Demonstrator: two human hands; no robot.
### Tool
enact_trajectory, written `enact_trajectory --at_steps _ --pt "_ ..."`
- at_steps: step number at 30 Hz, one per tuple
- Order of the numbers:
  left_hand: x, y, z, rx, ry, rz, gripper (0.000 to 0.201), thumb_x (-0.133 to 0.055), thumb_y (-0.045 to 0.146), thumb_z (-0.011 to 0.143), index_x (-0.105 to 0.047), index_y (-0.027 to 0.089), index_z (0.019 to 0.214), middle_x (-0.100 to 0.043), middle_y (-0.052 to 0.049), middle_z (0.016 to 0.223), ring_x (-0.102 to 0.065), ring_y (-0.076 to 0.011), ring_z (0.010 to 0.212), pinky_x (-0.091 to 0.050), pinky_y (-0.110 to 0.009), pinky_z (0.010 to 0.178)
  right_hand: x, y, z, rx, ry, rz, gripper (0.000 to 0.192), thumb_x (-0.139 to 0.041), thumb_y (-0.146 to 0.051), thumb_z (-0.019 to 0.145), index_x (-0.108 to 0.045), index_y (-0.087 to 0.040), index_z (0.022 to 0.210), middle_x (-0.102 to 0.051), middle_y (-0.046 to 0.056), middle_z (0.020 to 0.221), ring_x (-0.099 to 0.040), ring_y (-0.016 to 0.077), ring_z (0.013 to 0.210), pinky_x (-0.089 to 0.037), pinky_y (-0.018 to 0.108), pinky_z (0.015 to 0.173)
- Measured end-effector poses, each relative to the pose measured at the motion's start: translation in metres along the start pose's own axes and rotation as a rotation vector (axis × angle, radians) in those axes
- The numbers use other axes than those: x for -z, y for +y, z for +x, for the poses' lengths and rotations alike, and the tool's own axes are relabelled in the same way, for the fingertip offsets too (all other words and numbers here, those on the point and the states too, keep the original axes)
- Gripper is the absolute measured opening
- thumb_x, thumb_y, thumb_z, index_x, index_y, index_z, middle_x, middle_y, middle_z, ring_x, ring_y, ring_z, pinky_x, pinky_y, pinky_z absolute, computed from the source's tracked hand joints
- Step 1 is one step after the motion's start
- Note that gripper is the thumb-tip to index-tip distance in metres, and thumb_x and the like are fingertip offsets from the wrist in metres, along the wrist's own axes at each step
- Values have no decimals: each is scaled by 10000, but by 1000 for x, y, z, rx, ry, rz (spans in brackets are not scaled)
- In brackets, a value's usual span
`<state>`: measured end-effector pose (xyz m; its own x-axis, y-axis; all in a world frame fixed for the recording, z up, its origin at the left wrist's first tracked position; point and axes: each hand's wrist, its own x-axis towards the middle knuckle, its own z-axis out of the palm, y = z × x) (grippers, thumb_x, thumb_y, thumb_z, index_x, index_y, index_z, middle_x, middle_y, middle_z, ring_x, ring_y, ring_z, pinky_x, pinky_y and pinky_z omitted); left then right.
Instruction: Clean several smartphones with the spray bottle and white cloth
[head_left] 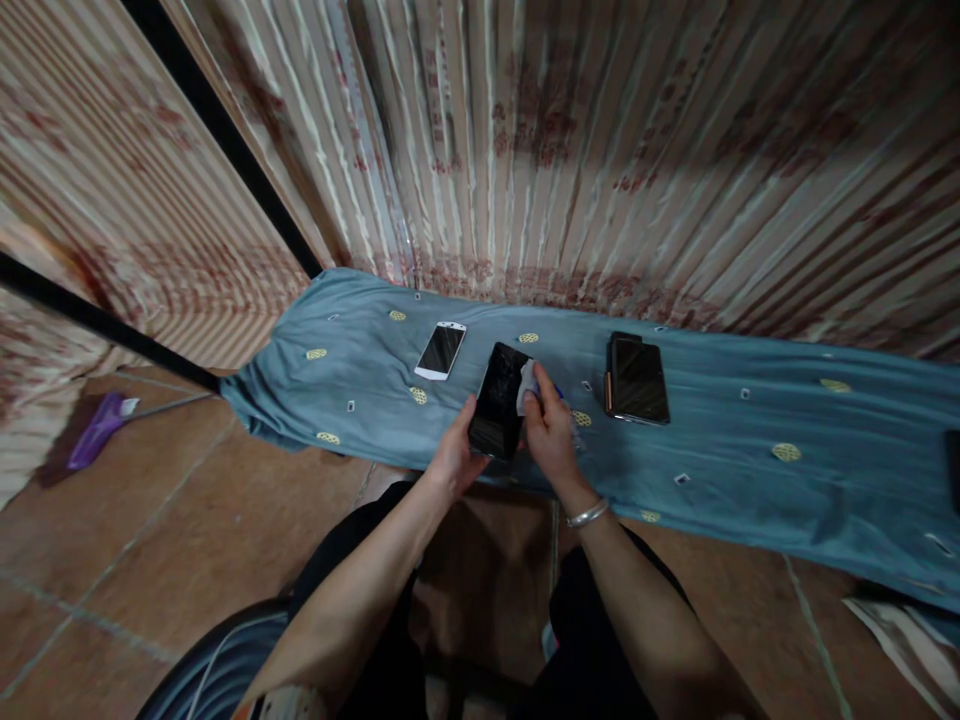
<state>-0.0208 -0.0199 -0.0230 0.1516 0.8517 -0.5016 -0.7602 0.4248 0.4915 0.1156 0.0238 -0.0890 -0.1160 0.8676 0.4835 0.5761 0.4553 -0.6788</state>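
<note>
My left hand point(457, 452) grips the lower left edge of a black smartphone point(495, 405), holding it tilted above the cloth. Pinched in my right hand point(551, 430) is a crumpled white wipe point(527, 385), pressed against the phone's upper right side. Smeary marks show on the upper part of the dark screen. To the left, a white smartphone point(441, 350) lies face up on the cloth. On the right rests another dark smartphone point(640, 380), with a further dark, copper-edged item point(610, 375) partly hidden beneath its left side.
A blue-green cloth point(720, 440) with yellow prints covers the long narrow surface. Striped curtains point(465, 150) hang behind it, and black poles point(225, 140) slant at the left. On the tiled floor lies a purple broom point(97, 430). A dark object point(952, 465) is cut off at the right edge.
</note>
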Motion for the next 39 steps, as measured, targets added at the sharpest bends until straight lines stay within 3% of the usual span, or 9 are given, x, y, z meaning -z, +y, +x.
enact_trajectory --at_steps 4,9,13,17,22,26,32,39 --pt "0 2 2 -54 40 -13 450 -441 370 1004 -648 84 1283 -768 -144 1093 -691 -273 1123 -511 -390 1026 -8 -10 -6 -96 27 114 510 -340 -342 1013 -439 -183 1487 -596 112 1438 -575 224 1318 -502 410 1071" --pt "6 -4 9 -132 1 15 469 -527 399 967 -657 84 1290 -736 -144 1198 -640 -276 1221 -414 -383 1131 -12 -20 -3 -216 79 357 488 -439 -399 973 -553 -189 1399 -636 95 1393 -576 235 1309 -446 421 1121" --pt "6 -4 14 -216 37 -6 437 -545 361 962 -663 78 1274 -750 -136 1164 -641 -251 1226 -387 -367 1156 -18 -27 6 -275 121 496 493 -479 -411 949 -580 -179 1372 -634 95 1394 -566 242 1316 -418 425 1141" --pt "6 4 10 -234 90 -12 355 -514 307 980 -722 52 1113 -779 -138 1041 -685 -239 1146 -454 -342 1096 -28 -33 11 -310 111 571 506 -502 -398 932 -578 -158 1371 -641 106 1383 -580 252 1299 -437 440 1122" --pt "12 7 1 -241 161 3 242 -541 195 954 -730 125 1089 -791 -76 974 -746 -196 944 -555 -306 949 -29 -28 7 -275 37 539 481 -511 -386 941 -576 -194 1377 -645 86 1383 -588 239 1294 -446 428 1118" --pt "15 8 -1 -202 238 -4 235 -551 210 957 -721 130 1097 -789 -62 911 -744 -158 741 -593 -271 813 -23 -27 -3 -232 -17 475 467 -493 -366 953 -574 -191 1378 -643 103 1384 -602 244 1282 -461 438 1108" --pt "12 21 -1 -228 228 -41 296 -496 220 986 -677 81 1175 -786 -94 907 -749 -172 807 -592 -281 844 -12 -42 -17 -150 -101 380 479 -443 -307 962 -546 -175 1411 -638 118 1387 -625 237 1261 -506 408 1070" --pt "10 28 7 -249 187 -65 329 -459 234 1001 -648 93 1231 -781 -71 861 -732 -151 731 -589 -269 810 2 -48 -26 -85 -153 247 478 -442 -254 953 -541 -206 1418 -624 92 1410 -603 227 1293 -492 415 1095"
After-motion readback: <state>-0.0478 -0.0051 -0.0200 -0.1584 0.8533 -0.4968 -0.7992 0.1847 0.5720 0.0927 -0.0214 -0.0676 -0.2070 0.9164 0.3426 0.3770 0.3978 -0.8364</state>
